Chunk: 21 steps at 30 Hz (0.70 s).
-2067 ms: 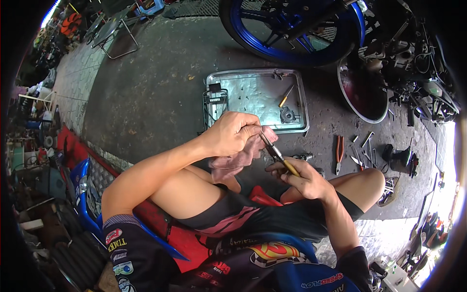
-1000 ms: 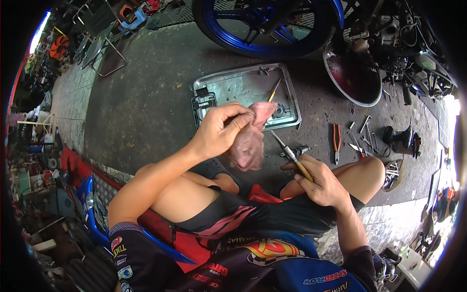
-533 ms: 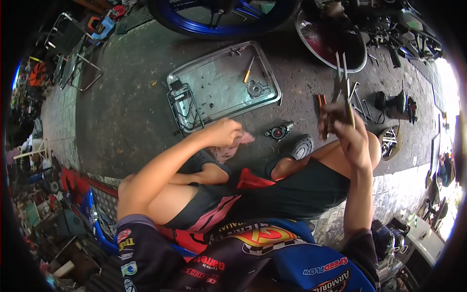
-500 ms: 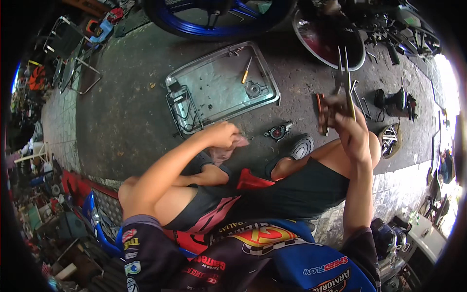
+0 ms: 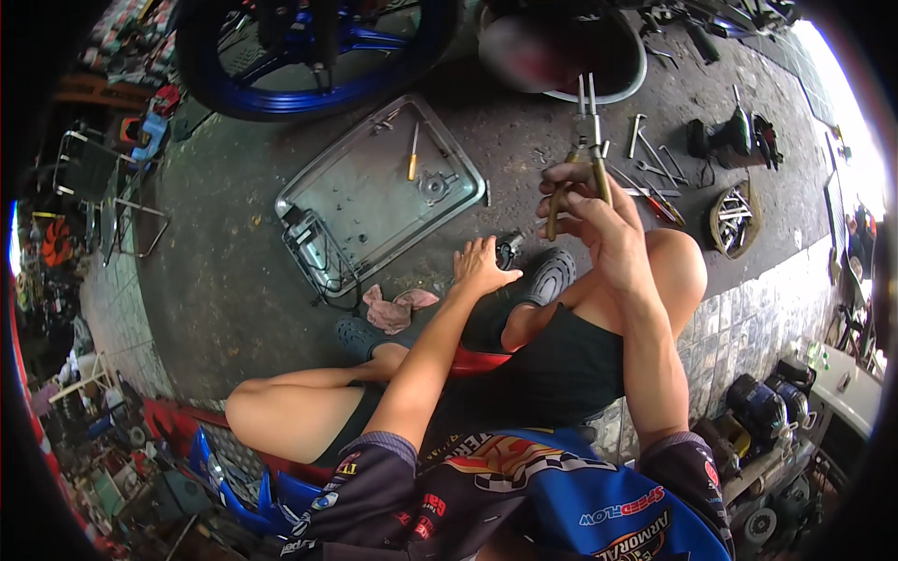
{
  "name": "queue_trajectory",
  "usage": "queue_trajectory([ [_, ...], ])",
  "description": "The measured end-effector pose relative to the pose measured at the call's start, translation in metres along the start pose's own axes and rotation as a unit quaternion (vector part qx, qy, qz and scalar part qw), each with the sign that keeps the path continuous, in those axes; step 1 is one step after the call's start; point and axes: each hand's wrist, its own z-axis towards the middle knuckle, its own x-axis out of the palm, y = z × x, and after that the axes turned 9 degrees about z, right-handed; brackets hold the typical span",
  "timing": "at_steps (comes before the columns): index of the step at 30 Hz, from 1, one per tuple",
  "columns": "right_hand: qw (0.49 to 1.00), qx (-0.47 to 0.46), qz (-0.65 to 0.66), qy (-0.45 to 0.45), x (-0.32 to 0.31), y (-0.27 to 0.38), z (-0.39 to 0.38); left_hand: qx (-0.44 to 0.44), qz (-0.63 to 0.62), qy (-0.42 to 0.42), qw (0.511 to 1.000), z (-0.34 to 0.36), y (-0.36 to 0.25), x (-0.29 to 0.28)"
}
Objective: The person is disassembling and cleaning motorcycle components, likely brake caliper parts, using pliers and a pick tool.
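Note:
My right hand (image 5: 599,210) is closed around the handles of circlip pliers (image 5: 587,134), whose two long thin tips point up and away from me, slightly apart. Fingers spread, my left hand (image 5: 479,266) reaches down beside a small black and silver metal part (image 5: 509,248) on the floor. The hand partly covers that part, and I cannot tell whether the fingertips touch it. A crumpled pink cloth (image 5: 398,309) lies on the floor to the left of my left hand, near my shoe (image 5: 360,337).
A metal tray (image 5: 374,168) holds a yellow-handled screwdriver (image 5: 412,161), a round metal part (image 5: 436,187) and small bits. Beyond are a blue wheel (image 5: 318,84) and a basin (image 5: 629,79). Wrenches (image 5: 645,145), a power tool (image 5: 736,138) and a tool-filled basket (image 5: 736,220) lie right.
My left hand has let go of the pink cloth, now on the floor, and moved right to the metal part, opening its fingers. The pliers stay in my right hand; the whole view has shifted.

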Motion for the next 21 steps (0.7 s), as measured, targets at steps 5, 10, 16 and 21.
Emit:
queue_trajectory([
  [5, 0.999, -0.012, 0.000, -0.031, -0.004, 0.002, -0.006, -0.009, 0.040, 0.028, 0.999, 0.019, -0.014, 0.009],
  [10, 0.986, -0.057, -0.127, -0.096, -0.001, 0.000, -0.009, 0.030, -0.438, 0.182, 0.880, 0.002, 0.010, -0.030],
  [16, 0.913, -0.098, -0.372, -0.135, -0.003, -0.003, -0.020, 0.152, -0.764, 0.085, 0.621, -0.084, 0.009, -0.139],
  [21, 0.957, 0.006, -0.288, -0.042, 0.002, -0.001, -0.035, 0.262, -0.800, 0.076, 0.535, -0.139, 0.013, -0.225],
])
